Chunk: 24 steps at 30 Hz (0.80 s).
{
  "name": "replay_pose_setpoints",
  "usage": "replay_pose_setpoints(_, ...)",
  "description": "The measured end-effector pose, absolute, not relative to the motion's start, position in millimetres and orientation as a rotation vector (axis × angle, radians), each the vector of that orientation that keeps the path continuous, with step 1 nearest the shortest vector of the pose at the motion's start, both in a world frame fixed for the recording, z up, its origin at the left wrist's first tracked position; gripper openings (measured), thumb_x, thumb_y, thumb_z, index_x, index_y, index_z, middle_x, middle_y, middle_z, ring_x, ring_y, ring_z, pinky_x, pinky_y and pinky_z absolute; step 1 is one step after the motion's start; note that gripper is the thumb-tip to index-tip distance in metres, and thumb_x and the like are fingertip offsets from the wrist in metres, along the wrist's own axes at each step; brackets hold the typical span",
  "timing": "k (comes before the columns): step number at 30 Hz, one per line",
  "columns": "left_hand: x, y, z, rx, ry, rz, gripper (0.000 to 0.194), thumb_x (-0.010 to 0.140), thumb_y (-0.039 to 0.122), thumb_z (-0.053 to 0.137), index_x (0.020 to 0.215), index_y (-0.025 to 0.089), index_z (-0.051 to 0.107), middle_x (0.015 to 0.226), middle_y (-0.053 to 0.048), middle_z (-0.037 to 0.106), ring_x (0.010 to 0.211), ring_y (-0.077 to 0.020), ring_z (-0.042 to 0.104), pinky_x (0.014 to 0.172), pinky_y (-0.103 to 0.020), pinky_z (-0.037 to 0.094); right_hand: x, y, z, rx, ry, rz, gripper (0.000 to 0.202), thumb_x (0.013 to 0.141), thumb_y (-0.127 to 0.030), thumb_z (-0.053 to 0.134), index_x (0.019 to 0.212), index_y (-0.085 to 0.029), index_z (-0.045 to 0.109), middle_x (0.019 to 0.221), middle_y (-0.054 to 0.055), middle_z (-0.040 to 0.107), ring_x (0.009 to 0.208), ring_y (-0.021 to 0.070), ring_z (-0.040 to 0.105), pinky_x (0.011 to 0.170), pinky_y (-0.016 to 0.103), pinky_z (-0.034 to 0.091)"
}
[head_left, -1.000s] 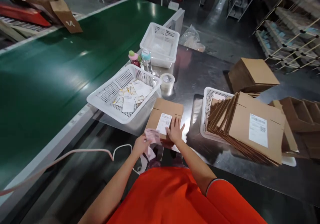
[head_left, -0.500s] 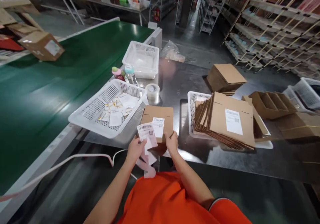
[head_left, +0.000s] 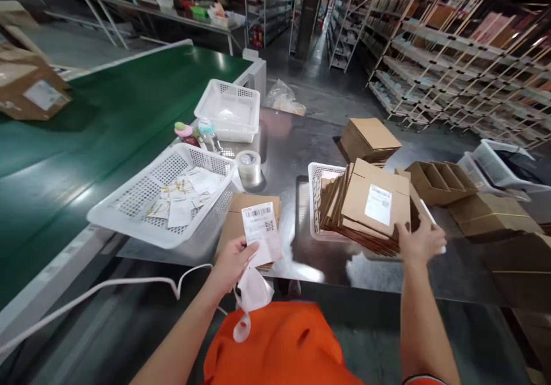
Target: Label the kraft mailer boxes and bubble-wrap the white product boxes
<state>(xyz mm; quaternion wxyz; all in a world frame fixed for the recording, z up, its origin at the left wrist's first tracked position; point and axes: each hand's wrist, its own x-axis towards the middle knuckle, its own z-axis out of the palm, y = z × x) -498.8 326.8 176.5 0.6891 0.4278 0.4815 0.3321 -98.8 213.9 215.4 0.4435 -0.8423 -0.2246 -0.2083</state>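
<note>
My left hand point(head_left: 236, 263) pinches a strip of printed shipping labels point(head_left: 261, 233), with barcodes on its front; the backing curls down toward my orange shirt. Behind the labels, a small stack of flat cardboard boxes point(head_left: 235, 218) lies at the table's front edge, partly covered by them. At the right, my right hand point(head_left: 419, 241) is open, fingers apart, its thumb by the right corner of a pile of flattened boxes point(head_left: 359, 193). The top box bears a white label point(head_left: 379, 204). This pile leans in a white basket point(head_left: 316, 224).
On the left, a white basket point(head_left: 129, 224) holds papers, near a tape roll point(head_left: 248, 167), two bottles point(head_left: 209, 135) and another white basket point(head_left: 252, 127). A green conveyor belt point(head_left: 129, 115) runs alongside. More folded cardboard point(head_left: 370, 135) and cartons point(head_left: 441, 181) stand to the right.
My right hand has left the labelled box in front of me and moved right to the pile. That labelled box no longer shows there. The label strip now sits higher, over the small stack.
</note>
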Motion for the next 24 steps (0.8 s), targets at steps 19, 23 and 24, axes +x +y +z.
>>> replay_pose_setpoints(19, -514, 296, 178, 1.022, 1.095, 0.709, 0.031, 0.05, 0.04, 0.082, 0.064, 0.016, 0.067, 0.065, -0.002, 0.069, 0.063, -0.0148, 0.06, 0.064, -0.025, 0.047, -337, 274, 166, -1.395, -0.813, 1.033, 0.033, 0.071, -0.049, 0.068, 0.068, -0.02, 0.051, 0.059, -0.003, 0.054, 0.053, 0.01, 0.043, 0.044, 0.021, 0.035)
replay_pose_setpoints(23, -516, 293, 177, 0.95, 1.144, 0.73, 0.033, 0.052, 0.042, 0.08, 0.068, 0.017, 0.066, 0.065, -0.001, 0.068, 0.054, -0.011, 0.053, 0.055, -0.024, 0.042, -339, 274, 162, -1.474, -0.865, 0.94, 0.031, 0.073, -0.047, 0.066, 0.068, -0.019, 0.053, 0.063, -0.003, 0.055, 0.057, 0.0102, 0.044, 0.049, 0.021, 0.037)
replay_pose_setpoints(24, -516, 293, 176, 0.942, 1.151, 0.734, 0.033, 0.052, 0.041, 0.079, 0.069, 0.017, 0.066, 0.065, 0.0, 0.068, 0.054, -0.0109, 0.053, 0.055, -0.023, 0.042, -340, 273, 161, -1.488, -0.878, 0.921, 0.031, 0.074, -0.047, 0.065, 0.067, -0.019, 0.053, 0.063, -0.003, 0.055, 0.058, 0.0102, 0.044, 0.051, 0.022, 0.038)
